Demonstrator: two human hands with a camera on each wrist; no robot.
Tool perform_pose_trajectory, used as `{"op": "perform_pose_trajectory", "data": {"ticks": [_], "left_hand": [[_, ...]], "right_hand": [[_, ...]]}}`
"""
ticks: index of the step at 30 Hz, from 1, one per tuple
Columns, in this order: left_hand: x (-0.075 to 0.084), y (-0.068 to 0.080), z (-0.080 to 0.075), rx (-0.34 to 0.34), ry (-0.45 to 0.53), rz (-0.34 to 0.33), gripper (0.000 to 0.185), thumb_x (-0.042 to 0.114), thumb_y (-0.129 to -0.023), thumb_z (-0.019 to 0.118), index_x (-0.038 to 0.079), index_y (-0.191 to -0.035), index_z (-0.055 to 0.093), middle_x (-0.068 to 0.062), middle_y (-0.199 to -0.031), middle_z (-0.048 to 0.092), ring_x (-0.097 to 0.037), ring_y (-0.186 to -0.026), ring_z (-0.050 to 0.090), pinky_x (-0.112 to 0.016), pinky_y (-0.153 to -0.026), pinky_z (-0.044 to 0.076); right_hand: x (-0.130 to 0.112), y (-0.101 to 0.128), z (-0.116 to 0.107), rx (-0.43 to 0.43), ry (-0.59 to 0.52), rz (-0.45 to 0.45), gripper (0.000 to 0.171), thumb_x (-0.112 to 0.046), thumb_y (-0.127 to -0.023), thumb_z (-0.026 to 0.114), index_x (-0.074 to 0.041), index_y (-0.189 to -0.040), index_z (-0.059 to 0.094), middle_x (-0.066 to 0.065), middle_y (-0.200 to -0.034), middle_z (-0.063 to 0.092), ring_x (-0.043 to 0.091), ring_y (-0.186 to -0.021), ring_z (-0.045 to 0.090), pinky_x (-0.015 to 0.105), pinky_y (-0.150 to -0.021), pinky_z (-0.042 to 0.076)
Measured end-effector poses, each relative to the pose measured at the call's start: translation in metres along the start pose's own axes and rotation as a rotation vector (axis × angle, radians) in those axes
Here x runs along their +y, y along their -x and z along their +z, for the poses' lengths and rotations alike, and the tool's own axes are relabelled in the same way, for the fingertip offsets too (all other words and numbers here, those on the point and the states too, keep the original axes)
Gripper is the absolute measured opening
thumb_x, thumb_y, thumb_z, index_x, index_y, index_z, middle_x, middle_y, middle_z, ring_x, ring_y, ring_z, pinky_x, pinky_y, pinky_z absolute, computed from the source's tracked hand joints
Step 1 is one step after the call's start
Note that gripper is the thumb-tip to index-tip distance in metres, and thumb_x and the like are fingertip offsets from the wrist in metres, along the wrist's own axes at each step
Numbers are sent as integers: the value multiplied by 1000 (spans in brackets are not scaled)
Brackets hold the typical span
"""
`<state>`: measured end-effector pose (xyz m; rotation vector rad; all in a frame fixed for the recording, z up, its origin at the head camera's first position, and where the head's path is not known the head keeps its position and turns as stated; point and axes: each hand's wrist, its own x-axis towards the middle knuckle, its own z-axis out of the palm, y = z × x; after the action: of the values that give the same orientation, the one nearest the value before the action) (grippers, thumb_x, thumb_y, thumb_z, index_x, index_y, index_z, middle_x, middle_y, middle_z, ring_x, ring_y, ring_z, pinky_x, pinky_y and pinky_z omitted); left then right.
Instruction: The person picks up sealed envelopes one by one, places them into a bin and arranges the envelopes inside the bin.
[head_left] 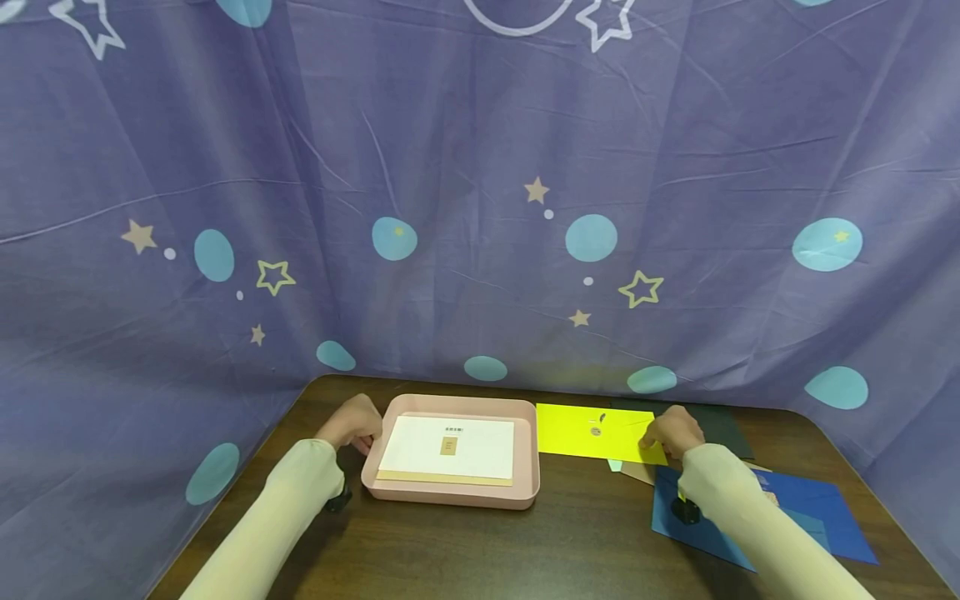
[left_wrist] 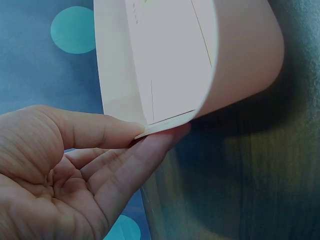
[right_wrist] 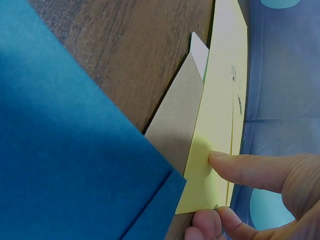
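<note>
A pink tray (head_left: 529, 454) sits mid-table and holds a white sheet (head_left: 450, 446) with a small brown mark. My left hand (head_left: 360, 433) is at the tray's left rim. In the left wrist view the left hand (left_wrist: 142, 134) pinches that rim of the tray (left_wrist: 245, 60) between thumb and fingers. Right of the tray lies a yellow envelope (head_left: 592, 429). My right hand (head_left: 660, 437) holds its near right corner. The right wrist view shows the right hand (right_wrist: 215, 187) with a fingertip on top of the yellow envelope (right_wrist: 220, 110) and other fingertips at its corner's edge.
Blue envelopes (head_left: 810, 517) lie at the right front, with a brown one (right_wrist: 175, 125) poking out beneath the yellow. A dark sheet (head_left: 723, 425) lies behind the right hand. A purple starred curtain (head_left: 480, 208) closes off the table's far side and left edge.
</note>
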<state>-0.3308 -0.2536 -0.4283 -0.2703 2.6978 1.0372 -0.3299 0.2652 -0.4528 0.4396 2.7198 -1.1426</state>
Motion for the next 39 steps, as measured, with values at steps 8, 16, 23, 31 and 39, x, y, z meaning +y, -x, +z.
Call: {"op": "perform_pose_trajectory", "data": {"ticks": [8,16,23,31,39], "left_hand": [[0,1,0,-5,-4,-6,30,-14,-72,52,9,-54,48,-6,-59,53,-17,-50,58,-30,-49,62],[-1,1,1,-4,-1,1,27,-14,-72,52,7,-56,51,-6,-59,53,-17,-51,58,-34,-54,65],[1,2,1,-6,2,-2,28,-14,-72,52,7,-55,51,-5,-58,52,-17,-51,58,-32,-51,64],[1,1,-1,-4,2,-6,27,-14,-72,53,8,-55,50,-6,-60,54,-18,-51,59,-33,-52,64],[0,-1,-1,-12,29,-8,24,-14,-72,53,6,-58,53,-7,-61,55,-17,-49,58,-31,-51,63]], "right_hand": [[0,0,1,7,9,6,21,-9,-75,77,-1,-73,58,-2,-55,36,13,-49,37,22,-45,34],[0,-3,1,-3,-1,41,24,-10,-76,78,1,-78,57,1,-58,36,16,-52,38,23,-45,35],[0,-6,2,-13,-35,101,25,-7,-75,78,5,-86,59,3,-59,40,17,-53,42,23,-46,39],[-3,-8,0,-4,-3,109,31,-10,-77,79,8,-92,58,8,-68,47,21,-62,49,28,-54,54],[-6,-9,0,4,9,124,38,-11,-77,80,9,-97,56,11,-74,46,23,-67,50,28,-56,58]]}}
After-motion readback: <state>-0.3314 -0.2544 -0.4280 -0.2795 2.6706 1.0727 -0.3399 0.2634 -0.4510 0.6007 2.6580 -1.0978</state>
